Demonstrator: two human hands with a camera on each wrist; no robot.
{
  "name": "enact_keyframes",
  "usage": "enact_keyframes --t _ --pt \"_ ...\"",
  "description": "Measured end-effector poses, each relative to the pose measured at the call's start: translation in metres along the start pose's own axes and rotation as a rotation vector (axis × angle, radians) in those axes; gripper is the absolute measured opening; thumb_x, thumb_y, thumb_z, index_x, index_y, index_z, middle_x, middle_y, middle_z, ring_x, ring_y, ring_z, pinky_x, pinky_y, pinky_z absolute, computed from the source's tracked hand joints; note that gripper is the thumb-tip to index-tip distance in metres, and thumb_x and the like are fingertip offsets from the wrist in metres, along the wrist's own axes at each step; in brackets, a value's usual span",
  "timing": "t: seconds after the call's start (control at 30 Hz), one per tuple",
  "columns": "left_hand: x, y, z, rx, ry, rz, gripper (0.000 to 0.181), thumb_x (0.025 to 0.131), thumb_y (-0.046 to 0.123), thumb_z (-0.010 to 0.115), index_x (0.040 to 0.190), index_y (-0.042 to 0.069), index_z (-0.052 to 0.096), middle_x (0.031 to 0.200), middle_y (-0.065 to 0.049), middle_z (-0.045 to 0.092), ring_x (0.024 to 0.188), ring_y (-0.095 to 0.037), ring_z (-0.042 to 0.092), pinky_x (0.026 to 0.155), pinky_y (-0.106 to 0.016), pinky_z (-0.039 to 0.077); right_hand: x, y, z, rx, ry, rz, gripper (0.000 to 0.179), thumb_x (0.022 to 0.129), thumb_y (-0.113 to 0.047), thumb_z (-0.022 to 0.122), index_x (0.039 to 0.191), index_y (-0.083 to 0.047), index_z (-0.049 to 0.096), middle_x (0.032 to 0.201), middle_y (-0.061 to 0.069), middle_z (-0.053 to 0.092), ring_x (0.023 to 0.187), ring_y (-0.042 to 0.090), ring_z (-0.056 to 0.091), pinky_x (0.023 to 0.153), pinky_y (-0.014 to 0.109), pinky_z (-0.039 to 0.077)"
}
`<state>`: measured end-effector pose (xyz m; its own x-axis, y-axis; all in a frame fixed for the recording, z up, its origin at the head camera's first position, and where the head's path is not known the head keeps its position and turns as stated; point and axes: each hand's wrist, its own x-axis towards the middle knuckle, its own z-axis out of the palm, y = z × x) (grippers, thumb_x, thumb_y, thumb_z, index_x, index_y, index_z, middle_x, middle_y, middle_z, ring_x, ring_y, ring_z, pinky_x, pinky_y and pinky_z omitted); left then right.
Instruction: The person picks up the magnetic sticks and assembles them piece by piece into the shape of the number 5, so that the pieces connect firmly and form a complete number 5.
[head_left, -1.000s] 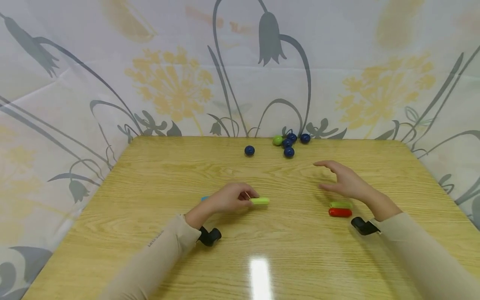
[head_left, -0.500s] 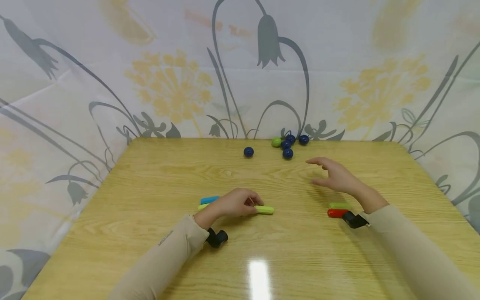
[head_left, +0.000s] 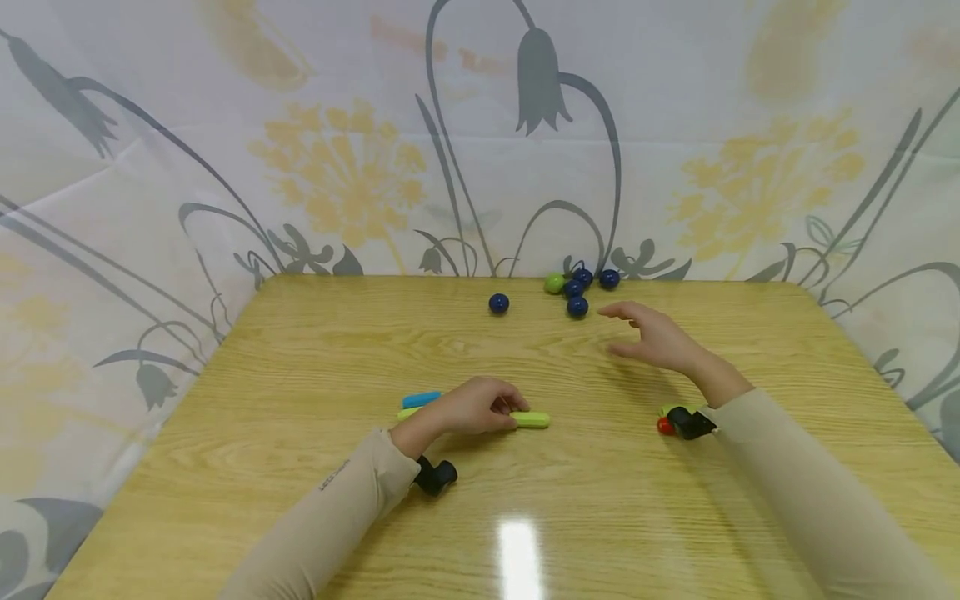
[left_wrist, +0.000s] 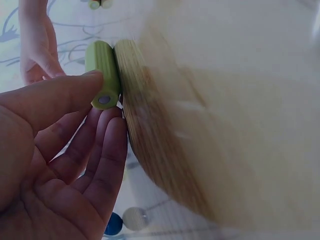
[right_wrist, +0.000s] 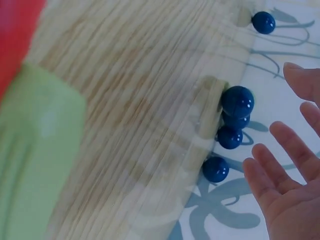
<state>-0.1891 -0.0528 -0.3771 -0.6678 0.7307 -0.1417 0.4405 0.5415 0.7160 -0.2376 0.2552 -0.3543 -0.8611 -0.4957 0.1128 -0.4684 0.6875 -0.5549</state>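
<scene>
My left hand (head_left: 476,404) pinches a light-green stick (head_left: 533,420) between thumb and fingers, low over the table. In the left wrist view this stick (left_wrist: 102,67) has a round silvery tip facing the palm. Further right, my right hand (head_left: 651,337) is spread and holds nothing. It is nearest to a dark blue ball (head_left: 577,307), with a gap between them. Behind that ball, several more dark blue balls and a green ball (head_left: 554,283) cluster at the table's far edge. The right wrist view has the blue balls (right_wrist: 237,102) beside the relaxed fingers (right_wrist: 265,175).
A blue stick (head_left: 422,400) and another green stick (head_left: 408,412) lie left of my left hand, partly covered by it. Under my right wrist are a red stick (head_left: 664,426) and a green one. One blue ball (head_left: 498,303) sits apart. Patterned cloth hangs behind the table.
My right hand has moved forward and left, closer to the balls. My left hand has come slightly nearer the front with the green stick, uncovering more of the two sticks beside it.
</scene>
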Motion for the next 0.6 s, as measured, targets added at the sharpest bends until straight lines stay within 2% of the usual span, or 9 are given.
enact_keyframes --t 0.37,0.6 --pt "0.0 -0.003 0.002 -0.011 0.003 -0.013 0.021 0.089 0.008 0.063 0.11 0.007 0.066 0.098 0.0 0.061 0.089 -0.011 0.056 0.077 -0.021 0.047 0.02 0.005 0.003 0.006 0.0 -0.003 0.052 0.086 -0.003 0.065 0.131 0.009 0.044 0.131 0.029 0.044 0.12 0.047 0.038 0.098 0.056 0.034" --pt "0.0 -0.001 0.001 -0.008 0.006 -0.016 0.021 0.089 0.008 0.063 0.11 0.007 0.066 0.098 0.0 0.061 0.088 -0.01 0.056 0.076 -0.021 0.047 0.03 0.012 0.005 0.046 0.016 0.016 0.049 0.086 0.0 0.064 0.13 0.01 0.044 0.128 0.03 0.046 0.119 0.047 0.039 0.098 0.056 0.034"
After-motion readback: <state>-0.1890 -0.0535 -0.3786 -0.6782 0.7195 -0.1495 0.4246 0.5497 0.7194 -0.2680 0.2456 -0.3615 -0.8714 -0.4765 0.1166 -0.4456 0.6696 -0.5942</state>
